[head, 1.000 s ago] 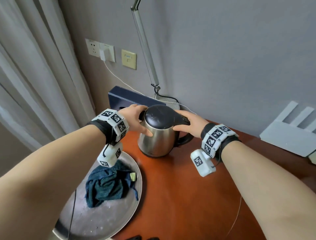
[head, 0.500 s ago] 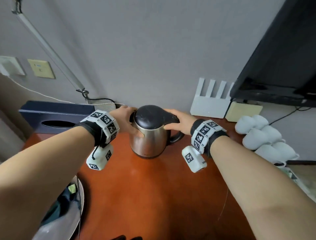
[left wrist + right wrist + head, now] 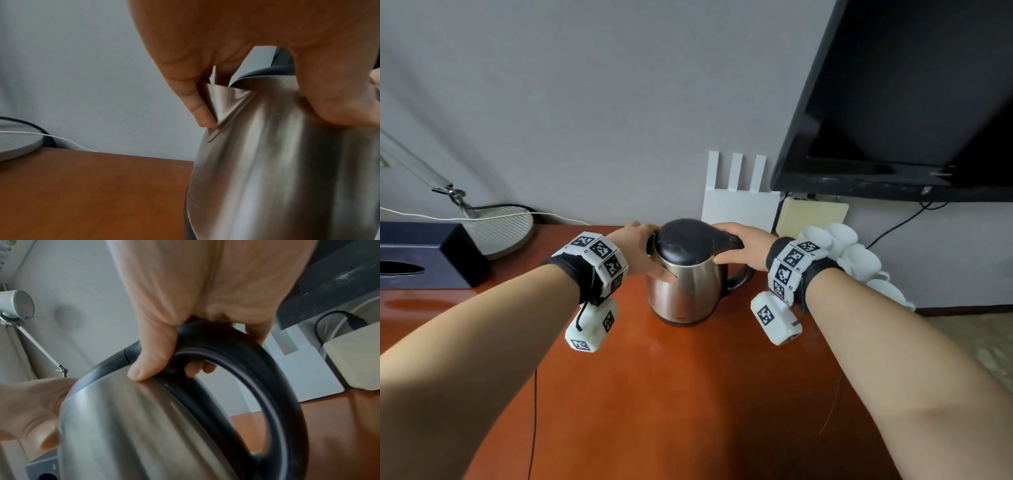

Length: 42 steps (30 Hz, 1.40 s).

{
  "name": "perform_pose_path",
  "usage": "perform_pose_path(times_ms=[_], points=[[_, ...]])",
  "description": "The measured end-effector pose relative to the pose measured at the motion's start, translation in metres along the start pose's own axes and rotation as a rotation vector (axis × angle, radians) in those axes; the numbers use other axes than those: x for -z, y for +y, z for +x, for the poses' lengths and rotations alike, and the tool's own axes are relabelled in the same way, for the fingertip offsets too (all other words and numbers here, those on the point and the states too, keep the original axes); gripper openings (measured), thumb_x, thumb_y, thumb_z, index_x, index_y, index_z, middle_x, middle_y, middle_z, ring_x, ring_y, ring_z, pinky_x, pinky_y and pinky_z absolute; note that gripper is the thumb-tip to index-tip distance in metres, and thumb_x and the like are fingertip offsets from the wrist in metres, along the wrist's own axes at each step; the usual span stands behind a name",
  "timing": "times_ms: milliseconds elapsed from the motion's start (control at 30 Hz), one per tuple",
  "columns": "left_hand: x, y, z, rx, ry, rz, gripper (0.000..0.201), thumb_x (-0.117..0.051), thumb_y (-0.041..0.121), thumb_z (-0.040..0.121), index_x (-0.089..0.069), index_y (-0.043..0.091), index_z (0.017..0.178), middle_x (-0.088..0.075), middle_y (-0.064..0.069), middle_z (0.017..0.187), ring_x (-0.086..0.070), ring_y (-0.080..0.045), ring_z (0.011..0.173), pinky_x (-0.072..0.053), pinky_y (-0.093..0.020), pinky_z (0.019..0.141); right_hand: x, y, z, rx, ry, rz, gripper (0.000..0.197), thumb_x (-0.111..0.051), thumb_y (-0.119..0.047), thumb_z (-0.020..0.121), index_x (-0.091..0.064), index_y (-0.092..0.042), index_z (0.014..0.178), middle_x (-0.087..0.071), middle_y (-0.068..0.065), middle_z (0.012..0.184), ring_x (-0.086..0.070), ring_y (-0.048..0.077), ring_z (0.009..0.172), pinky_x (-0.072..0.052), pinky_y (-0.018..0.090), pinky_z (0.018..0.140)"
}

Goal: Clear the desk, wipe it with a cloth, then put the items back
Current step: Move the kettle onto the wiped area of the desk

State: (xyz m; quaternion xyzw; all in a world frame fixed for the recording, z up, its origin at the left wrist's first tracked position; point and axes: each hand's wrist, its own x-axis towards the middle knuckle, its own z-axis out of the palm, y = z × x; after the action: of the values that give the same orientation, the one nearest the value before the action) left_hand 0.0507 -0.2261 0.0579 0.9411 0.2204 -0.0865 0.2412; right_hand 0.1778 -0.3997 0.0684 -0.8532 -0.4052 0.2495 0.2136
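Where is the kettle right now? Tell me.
In the head view the kettle stands upright on the desk near the back wall, held between the left hand and right hand, just in front of the white router.

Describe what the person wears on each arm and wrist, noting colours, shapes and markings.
Both forearms are bare, no sleeves. The left hand and right hand each follow a black wristband ringed with white blocks bearing black square tag patterns. A white boxy camera, also tagged, hangs under each wrist; the left's has a thin black cable.

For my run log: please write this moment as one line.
stage: moving kettle | left hand: grips kettle body near spout | right hand: grips handle | desk: kettle on it
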Motion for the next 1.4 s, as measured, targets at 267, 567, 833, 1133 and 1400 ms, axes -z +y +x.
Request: perform_pose_path(times_ms=[267, 567, 833, 1133, 1400], points=[[-0.023, 0.064, 0.07, 0.047, 0.011, 0.059, 0.08, -0.081, 0.046, 0.063, -0.046, 0.024, 0.131, -0.049, -0.007, 0.122, -0.052, -0.025, 0.111, -0.046, -0.04, 0.099, 0.052, 0.07, 0.025, -0.003, -0.034, -0.076, 0.056, -0.062, -0.018, 0.088, -0.039, -0.016, 0.139, -0.053, 0.007, 0.135, -0.048, 0.024, 0.124, -0.034, 0.024, 0.097], [-0.036, 0.098, 0.153, 0.105, -0.022, 0.127, 0.091, -0.08, 0.054, 0.059, -0.041, 0.025, 0.136, -0.045, -0.005, 0.123, -0.055, -0.026, 0.109, -0.045, -0.037, 0.093, 0.085, 0.137, 0.085, -0.062, -0.044, -0.067, 0.067, -0.064, -0.011, 0.085, -0.032, -0.018, 0.143, -0.05, 0.005, 0.138, -0.046, 0.023, 0.126, -0.034, 0.023, 0.099], [-0.044, 0.113, 0.202, 0.126, -0.066, 0.114, 0.086, -0.08, 0.056, 0.058, -0.046, 0.025, 0.131, -0.044, -0.004, 0.119, -0.055, -0.025, 0.106, -0.048, -0.04, 0.095, 0.1, 0.172, 0.125, -0.099, -0.043, -0.105, 0.067, -0.064, -0.01, 0.084, -0.033, -0.019, 0.143, -0.051, 0.006, 0.137, -0.048, 0.025, 0.124, -0.038, 0.03, 0.103], [-0.049, 0.12, 0.226, 0.105, -0.087, 0.136, 0.08, -0.075, 0.062, 0.061, -0.049, 0.021, 0.124, -0.046, -0.004, 0.119, -0.054, -0.023, 0.103, -0.048, -0.04, 0.095, 0.111, 0.194, 0.14, -0.14, -0.021, -0.148, 0.06, -0.064, -0.01, 0.084, -0.04, -0.016, 0.138, -0.054, 0.01, 0.132, -0.052, 0.028, 0.12, -0.04, 0.035, 0.104], [-0.054, 0.126, 0.224, 0.118, -0.1, 0.139, 0.082, -0.072, 0.065, 0.062, -0.047, 0.018, 0.125, -0.043, -0.005, 0.12, -0.057, -0.026, 0.102, -0.049, -0.042, 0.094, 0.111, 0.198, 0.141, -0.182, 0.018, -0.172, 0.056, -0.061, -0.007, 0.087, -0.04, -0.014, 0.138, -0.051, 0.013, 0.134, -0.05, 0.029, 0.121, -0.039, 0.032, 0.102]])
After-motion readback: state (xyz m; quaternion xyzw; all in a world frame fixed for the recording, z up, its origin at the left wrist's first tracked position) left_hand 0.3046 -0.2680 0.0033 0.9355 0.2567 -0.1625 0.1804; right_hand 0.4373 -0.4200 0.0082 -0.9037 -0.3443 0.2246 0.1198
